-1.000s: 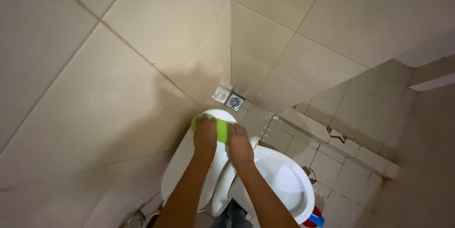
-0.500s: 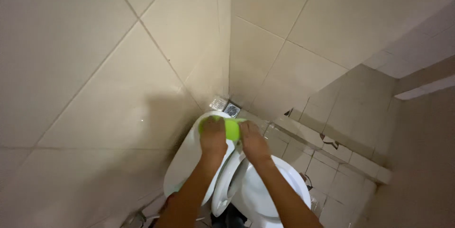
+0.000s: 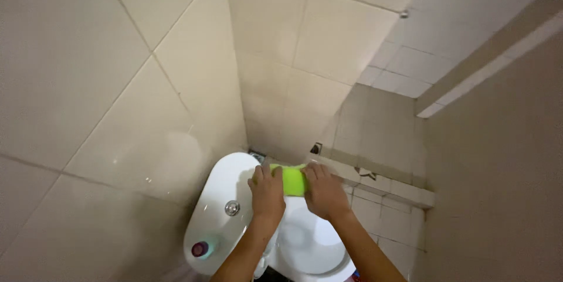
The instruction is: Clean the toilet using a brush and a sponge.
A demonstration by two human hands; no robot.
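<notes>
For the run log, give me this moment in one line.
left hand: on green cloth | right hand: on cloth | below: toilet | tank lid: flush button

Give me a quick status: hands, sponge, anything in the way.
Left hand and right hand both grip the green sponge, one at each end. Sponge held over the toilet. Bottle on the tank, clear of the hands.

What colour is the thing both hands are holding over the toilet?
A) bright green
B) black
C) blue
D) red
A: the left hand and right hand both grip a bright green cloth stretched between them above the white toilet.
</notes>
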